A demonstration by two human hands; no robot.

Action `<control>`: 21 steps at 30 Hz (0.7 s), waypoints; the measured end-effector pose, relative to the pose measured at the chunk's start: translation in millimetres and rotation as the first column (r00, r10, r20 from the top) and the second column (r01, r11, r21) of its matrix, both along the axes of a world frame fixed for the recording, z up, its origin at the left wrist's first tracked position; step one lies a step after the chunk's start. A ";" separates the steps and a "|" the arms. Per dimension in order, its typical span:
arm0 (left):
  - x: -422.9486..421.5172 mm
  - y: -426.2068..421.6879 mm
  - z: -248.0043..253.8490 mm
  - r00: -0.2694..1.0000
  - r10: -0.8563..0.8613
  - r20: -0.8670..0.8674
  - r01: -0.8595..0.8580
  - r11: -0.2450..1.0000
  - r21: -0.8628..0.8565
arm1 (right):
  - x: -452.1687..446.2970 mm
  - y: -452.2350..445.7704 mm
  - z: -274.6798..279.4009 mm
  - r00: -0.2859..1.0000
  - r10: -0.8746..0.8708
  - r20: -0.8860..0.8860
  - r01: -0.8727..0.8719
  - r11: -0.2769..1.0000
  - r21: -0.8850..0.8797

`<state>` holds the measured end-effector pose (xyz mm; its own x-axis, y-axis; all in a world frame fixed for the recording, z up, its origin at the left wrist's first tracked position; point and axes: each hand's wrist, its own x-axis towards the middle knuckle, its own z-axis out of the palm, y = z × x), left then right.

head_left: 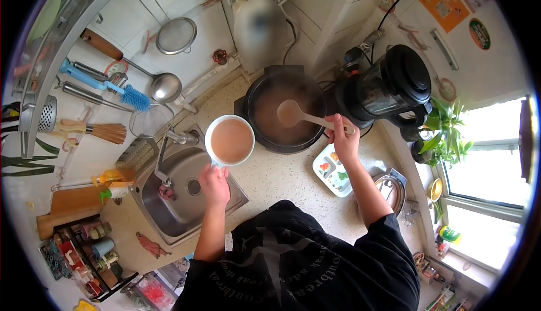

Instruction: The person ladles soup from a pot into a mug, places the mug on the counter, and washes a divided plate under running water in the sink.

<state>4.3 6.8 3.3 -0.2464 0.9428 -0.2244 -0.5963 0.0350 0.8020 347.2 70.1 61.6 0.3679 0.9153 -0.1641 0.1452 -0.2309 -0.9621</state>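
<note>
My left hand (215, 186) is closed on the handle of a pale cup (208, 142), which is nearly full of a milky pinkish-brown drink. The cup is between the sink and a black cooking pot (284, 148). My right hand (344, 136) grips the light beige handle of a ladle (290, 113). The ladle's bowl is over the pot and appears to hold some of the same brownish liquid. Steam blurs the liquid (270, 125) inside the pot, so its depth cannot be told.
A steel sink (186, 212) with a faucet (163, 167) lies left. A divided white plate (328, 180) rests beneath my right forearm. Behind it stands a black blender (389, 85). A strainer (176, 34), steel ladle (165, 88) and blue brush (134, 96) hang on the left wall.
</note>
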 end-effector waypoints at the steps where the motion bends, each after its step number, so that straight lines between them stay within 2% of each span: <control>1: -0.4 -0.5 -1.7 1.000 -0.005 0.008 0.005 1.000 0.007 | 0.1 0.5 0.8 1.000 -0.008 0.013 0.007 1.000 0.016; 7: 5.6 0.0 -10.6 1.000 0.009 0.009 -0.009 1.000 -0.014 | 6.8 9.5 16.3 0.960 -0.173 -0.221 0.154 0.983 -0.100; 17: 16.2 13.4 -12.5 0.984 -0.133 -0.121 0.129 0.991 -0.043 | 18.1 11.0 66.7 0.959 -0.152 -0.239 0.139 0.988 -0.070; 21: 21.5 19.0 -25.7 0.978 -0.172 -0.121 0.174 0.985 0.008 | 13.4 10.9 98.6 0.959 -0.133 -0.250 0.130 0.991 -0.029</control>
<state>25.9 25.8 -22.3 -0.1031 0.9772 -0.1855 -0.4821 0.1140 0.8687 360.7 81.0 160.1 0.4302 0.8592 -0.2771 -0.1329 -0.2433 -0.9608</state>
